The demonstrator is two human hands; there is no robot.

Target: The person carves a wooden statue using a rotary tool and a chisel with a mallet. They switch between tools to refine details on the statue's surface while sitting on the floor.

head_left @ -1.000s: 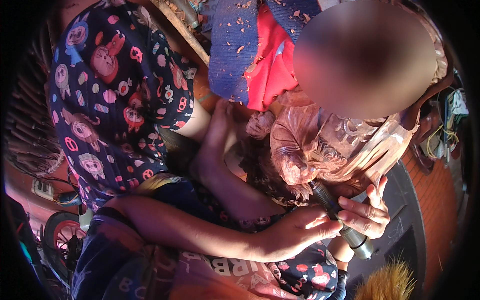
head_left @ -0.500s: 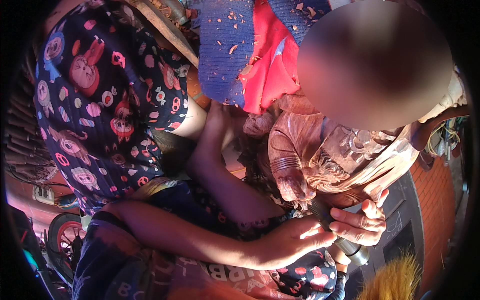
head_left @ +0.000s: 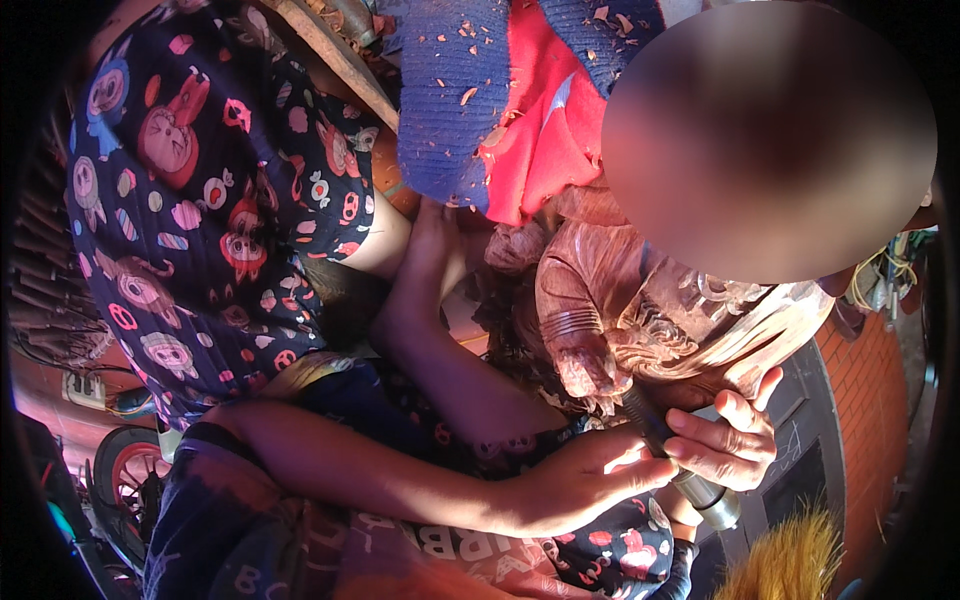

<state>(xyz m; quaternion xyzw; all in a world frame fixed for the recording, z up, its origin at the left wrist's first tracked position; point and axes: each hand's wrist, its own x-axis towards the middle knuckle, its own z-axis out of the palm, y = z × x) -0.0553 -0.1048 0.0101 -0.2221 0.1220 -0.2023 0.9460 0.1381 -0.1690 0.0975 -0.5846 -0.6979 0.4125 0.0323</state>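
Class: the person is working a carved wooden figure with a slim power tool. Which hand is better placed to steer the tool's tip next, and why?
Probably the right hand: its fingers wrap the rotary tool close to the carved wooden figure. The left hand lies against the tool from the side, seemingly steadying it.

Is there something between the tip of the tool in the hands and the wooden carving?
Nothing visible. Both the left hand and the right hand grip the dark rotary tool, and its tip already meets the wooden carving at the lower edge, with no gap showing.

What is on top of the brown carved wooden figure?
A blue and red knitted cloth sprinkled with wood chips lies over the top of the brown carved wooden figure. The wood beneath that cloth is covered.
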